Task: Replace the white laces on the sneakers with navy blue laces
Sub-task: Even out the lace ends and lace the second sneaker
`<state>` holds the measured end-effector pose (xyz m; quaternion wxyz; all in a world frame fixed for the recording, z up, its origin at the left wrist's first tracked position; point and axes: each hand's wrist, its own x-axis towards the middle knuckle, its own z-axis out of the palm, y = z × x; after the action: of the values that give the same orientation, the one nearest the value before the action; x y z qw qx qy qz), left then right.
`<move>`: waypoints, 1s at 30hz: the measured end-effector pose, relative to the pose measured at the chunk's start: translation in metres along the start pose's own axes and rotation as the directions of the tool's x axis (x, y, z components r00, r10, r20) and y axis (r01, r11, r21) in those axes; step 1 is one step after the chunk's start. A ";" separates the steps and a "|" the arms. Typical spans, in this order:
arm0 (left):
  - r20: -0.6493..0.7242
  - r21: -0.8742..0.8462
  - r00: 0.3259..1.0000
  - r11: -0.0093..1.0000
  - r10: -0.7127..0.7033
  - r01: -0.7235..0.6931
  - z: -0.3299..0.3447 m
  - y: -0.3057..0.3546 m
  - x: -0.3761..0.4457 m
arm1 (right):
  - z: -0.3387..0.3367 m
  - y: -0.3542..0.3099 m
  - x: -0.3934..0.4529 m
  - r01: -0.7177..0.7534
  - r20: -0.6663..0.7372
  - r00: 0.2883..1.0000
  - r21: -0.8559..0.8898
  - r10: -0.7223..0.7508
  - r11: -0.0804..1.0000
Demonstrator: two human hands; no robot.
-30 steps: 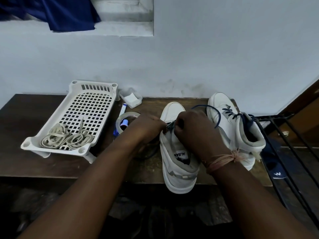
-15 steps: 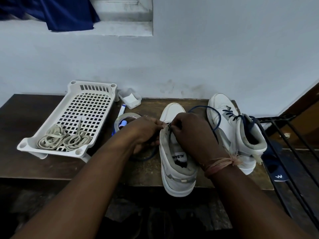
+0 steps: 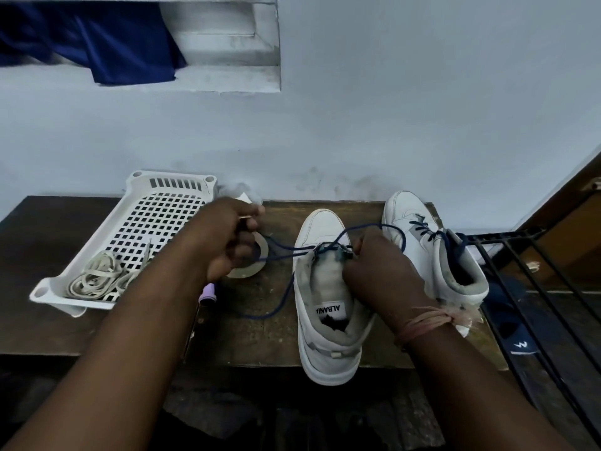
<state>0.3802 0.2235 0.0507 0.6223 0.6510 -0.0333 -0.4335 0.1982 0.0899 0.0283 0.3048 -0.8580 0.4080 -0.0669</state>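
Pale blue-grey wall; below it a dark wooden surface carrying everything we list.

Item, near sneaker: white high-top, toe to the wall, heel hanging just over the surface's front edge; a tongue label reads "ALBANIA". Its upper eyelets sit behind our fingers and cannot be counted.

Item, navy lace: runs from the near sneaker's eyelets leftward to our left hand, with a slack loop lying on the surface and another arc rising past the right hand.

Left hand: curled closed around the navy lace, drawn well left of the sneaker, a pale tip showing between the fingers.

Right hand: fingers pinched at the sneaker's top eyelets where the lace crosses; whether they grip lace or upper, we cannot tell. Thread bands circle that wrist.

Item, far sneaker: to the right, navy lacing on it, partly hidden by the right hand.

Item, white laces: bundled in the near corner of a white perforated tray at left.

Item, tape roll: mostly covered by the left hand. A lilac-capped object peeks from under the forearm, unidentifiable.

Blue cloth hangs at a wall recess, cut off by the frame.
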 end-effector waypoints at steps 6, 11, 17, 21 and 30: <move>0.262 0.646 0.965 0.744 -0.002 -0.173 0.016 -0.010 -0.019 | 0.000 -0.004 -0.002 -0.002 0.006 1.000 0.003 0.002 1.000; 0.206 -0.505 0.883 0.819 0.422 -0.273 0.009 0.014 -0.011 | 0.003 -0.001 -0.001 -0.002 -0.021 1.000 0.030 0.003 1.000; 0.049 0.602 0.989 0.786 0.141 -0.142 0.002 -0.010 0.003 | 0.007 -0.002 0.001 0.000 -0.041 0.999 0.041 0.001 0.999; 0.208 0.825 0.978 0.533 0.019 -0.186 0.012 -0.017 -0.008 | 0.007 -0.002 0.001 -0.010 -0.046 0.999 0.035 0.012 0.999; 0.268 -0.185 0.955 0.980 0.124 -0.075 0.021 0.000 -0.014 | 0.010 -0.001 0.002 0.000 -0.071 0.997 0.017 0.001 1.000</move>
<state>0.3585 0.2156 0.0610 0.6865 0.5247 -0.1155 -0.4900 0.2041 0.0935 0.0206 0.2973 -0.8524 0.4182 -0.1005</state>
